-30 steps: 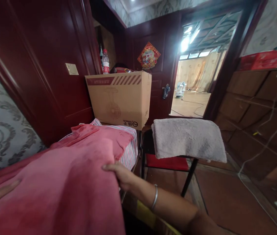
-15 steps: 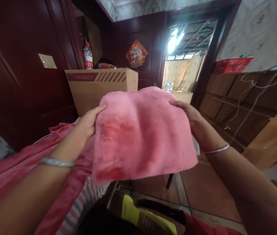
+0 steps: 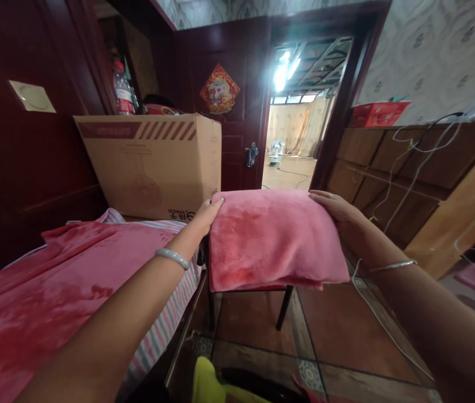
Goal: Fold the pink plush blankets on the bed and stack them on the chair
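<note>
A folded pink plush blanket [image 3: 274,240] lies over a dark-legged chair or stool [image 3: 284,308], its near edge hanging slightly past the seat. My left hand [image 3: 207,215] grips the blanket's far left corner, thumb on top. At the far right corner my right hand [image 3: 333,206] has its fingers on the fabric and the rest of the hand along the side; its underside is hidden. On the left, another pink plush blanket [image 3: 107,268] is spread over a bed with a striped sheet [image 3: 165,319].
A large cardboard box [image 3: 149,162] stands behind the bed, with a bottle [image 3: 123,92] on top. To the right is a wooden cabinet [image 3: 392,162] bearing a red basket [image 3: 380,113] and loose cables. A white cable [image 3: 392,327] runs across the tiled floor. Beyond the doorway stands a fan [image 3: 276,151].
Both hands have lowered the folded blanket from mid-air onto the seat, away from me. My view has shifted, so more of the bed, box and chair legs shows.
</note>
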`<act>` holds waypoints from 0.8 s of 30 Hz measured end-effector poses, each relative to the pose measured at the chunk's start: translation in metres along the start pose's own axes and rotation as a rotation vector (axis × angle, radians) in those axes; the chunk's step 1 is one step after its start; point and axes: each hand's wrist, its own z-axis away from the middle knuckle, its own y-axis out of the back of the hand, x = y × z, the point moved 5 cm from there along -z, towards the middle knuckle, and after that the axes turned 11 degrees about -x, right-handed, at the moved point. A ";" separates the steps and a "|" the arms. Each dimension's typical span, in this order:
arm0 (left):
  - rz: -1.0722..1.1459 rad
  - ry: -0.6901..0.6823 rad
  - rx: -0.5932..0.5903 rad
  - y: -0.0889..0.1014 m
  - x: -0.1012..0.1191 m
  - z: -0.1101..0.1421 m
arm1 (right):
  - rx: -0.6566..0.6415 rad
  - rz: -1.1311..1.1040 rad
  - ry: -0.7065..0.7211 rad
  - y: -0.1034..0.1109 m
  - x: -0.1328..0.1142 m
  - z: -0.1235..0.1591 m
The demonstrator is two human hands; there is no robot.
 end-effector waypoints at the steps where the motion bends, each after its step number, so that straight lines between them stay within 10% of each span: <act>1: -0.018 -0.028 -0.007 0.002 -0.002 0.000 | -0.050 0.032 -0.083 -0.001 0.006 0.000; 20: -0.117 -0.075 0.001 -0.001 0.002 -0.009 | -0.135 0.295 -0.045 0.010 0.010 0.002; 24: -0.148 -0.032 0.029 0.010 0.003 -0.007 | -0.019 0.665 0.021 0.012 -0.003 0.002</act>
